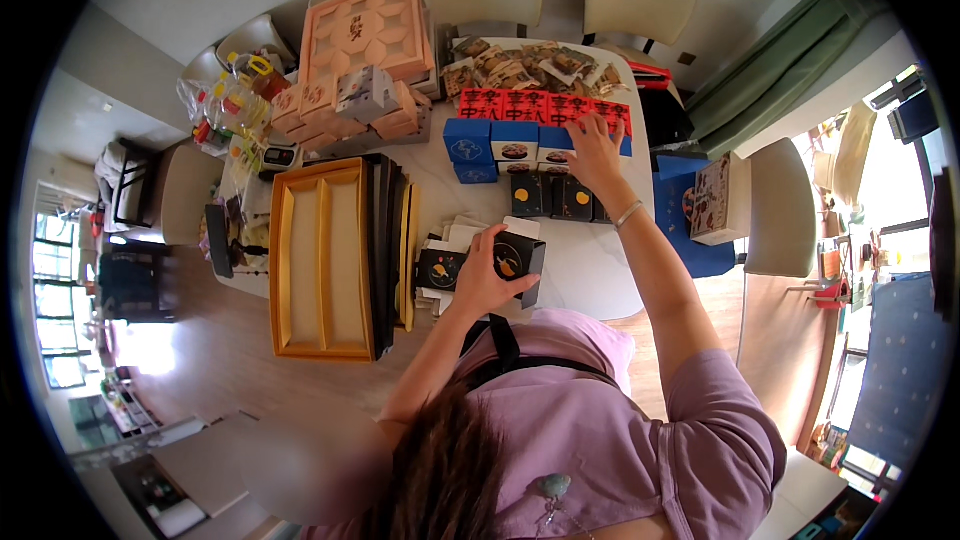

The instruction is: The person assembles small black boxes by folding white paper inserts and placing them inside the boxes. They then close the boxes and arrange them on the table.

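Observation:
My left hand [484,278] is closed around a small black box [516,258] with a round gold-and-orange picture, above the near edge of the table. My right hand [597,154] stretches across the table with its fingers apart. Its fingertips reach over the blue boxes [468,143] to the row of red packets [510,103]; whether they press on one is hard to make out. Several black boxes with a yellow dot [529,196] stand in front of the blue ones, below my right wrist. Another black box [439,269] lies beside my left hand on white flattened cartons [465,232].
Gold trays [277,260] and black lids are stacked on the left. Behind them stand pink boxes [365,28] and oil bottles [262,78]. Wrapped food packets [540,67] lie at the back. Chairs [782,210] surround the table; one at right holds a white carton [722,198].

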`<state>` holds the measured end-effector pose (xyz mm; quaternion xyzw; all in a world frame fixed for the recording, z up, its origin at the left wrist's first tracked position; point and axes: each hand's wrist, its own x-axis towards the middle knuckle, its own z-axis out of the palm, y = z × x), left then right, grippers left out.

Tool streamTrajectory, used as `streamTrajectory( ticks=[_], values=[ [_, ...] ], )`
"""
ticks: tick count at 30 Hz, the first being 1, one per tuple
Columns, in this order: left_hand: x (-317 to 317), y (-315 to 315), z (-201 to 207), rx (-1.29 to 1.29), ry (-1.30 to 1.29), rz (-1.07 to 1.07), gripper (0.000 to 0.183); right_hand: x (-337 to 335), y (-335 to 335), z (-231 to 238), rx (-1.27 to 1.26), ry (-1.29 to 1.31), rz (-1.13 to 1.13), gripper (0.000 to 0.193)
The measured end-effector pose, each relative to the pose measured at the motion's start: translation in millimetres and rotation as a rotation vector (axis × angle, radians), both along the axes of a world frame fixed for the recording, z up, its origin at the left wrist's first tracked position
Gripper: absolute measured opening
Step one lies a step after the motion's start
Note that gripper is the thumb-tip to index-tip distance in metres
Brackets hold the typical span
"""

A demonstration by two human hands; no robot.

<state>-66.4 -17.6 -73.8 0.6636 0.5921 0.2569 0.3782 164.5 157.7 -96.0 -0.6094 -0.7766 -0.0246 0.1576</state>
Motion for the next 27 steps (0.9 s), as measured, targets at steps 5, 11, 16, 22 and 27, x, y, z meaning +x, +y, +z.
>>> streamTrajectory(
  ticks=[5,11,16,22,27],
  values=[
    [-2.5,2.5,-8.9,-0.025,-0.089,0.016,0.085,3.4,-24.2,18.0,0.139,0.156,-0.004,0.043],
    [-4.8,20.3,-28.7,-0.766,-1.419,0.369,0.065,0.2,-111.9,-0.5,-0.436,1.166,0.282,0.062],
    [16.0,31.6,-12.8,-0.965,-1.663,0.550,0.081,-35.6,-173.8,15.3,-0.260,1.024,0.396,0.095],
    [32.4,28.6,-11.4,-0.961,-1.354,0.335,0.074,-33.8,-171.6,21.3,-0.054,0.894,0.227,0.067],
    [33.4,26.7,-21.1,-0.629,-1.176,0.378,0.044,-17.5,-166.0,18.5,-0.130,1.085,0.128,0.052]
  ],
)
